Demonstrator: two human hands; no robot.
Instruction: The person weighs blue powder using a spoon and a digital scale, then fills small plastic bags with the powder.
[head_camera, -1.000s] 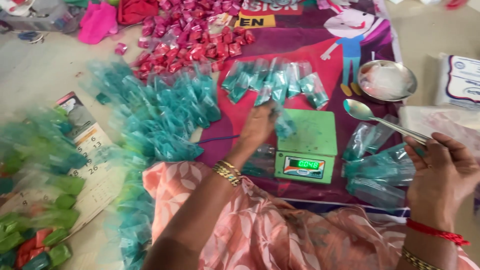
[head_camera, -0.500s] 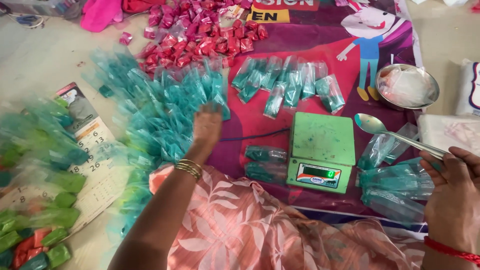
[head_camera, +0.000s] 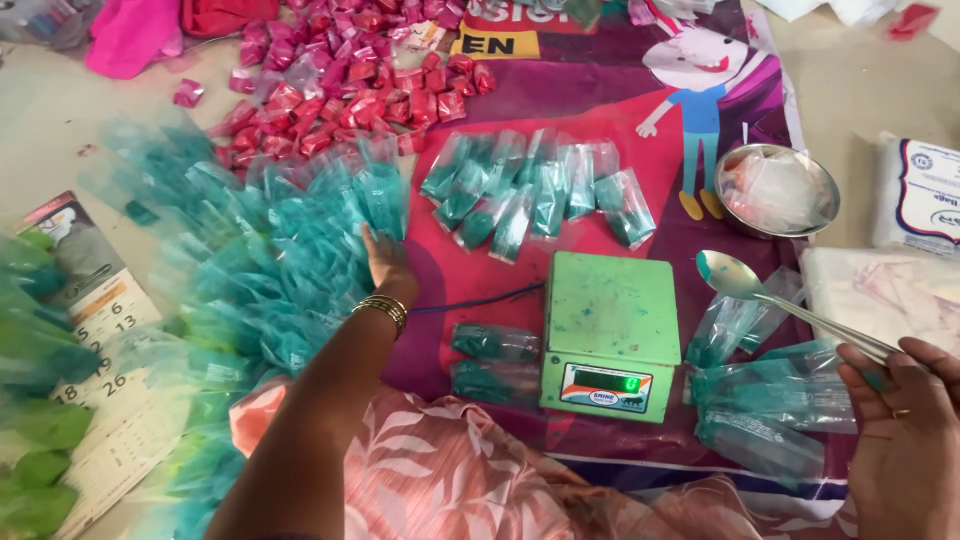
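reaching: left hand (head_camera: 385, 262), fingers flat and spread, palm down, rests on the edge of the heap of teal packets (head_camera: 270, 270) at about 9 o'clock from the scale
holding: right hand (head_camera: 905, 410) is curled around the handle of a metal spoon (head_camera: 735, 278); fingers pinch the handle, bowl points to 10 o'clock
spoon axis: long axis runs from 4 o'clock at the hand up to 10 o'clock, bowl stained teal, hovering just right of the green scale (head_camera: 605, 335)
scale: platform bare, sits between both hands, nearer the left wrist than the right palm
nearest packets: two filled teal packets (head_camera: 495, 360) lie just left of the scale, at 4 o'clock from the left hand; clear bags with teal powder (head_camera: 770, 400) lie touching under the spoon handle
row: filled packets (head_camera: 535, 195) at 12 o'clock from the scale
elsewhere: steel bowl (head_camera: 777, 190) at 1 o'clock, pink packets (head_camera: 340, 90) at 11 o'clock
hidden: right hand cut off by the frame edge; left fingertips partly buried in the heap, so what they touch underneath is unclear
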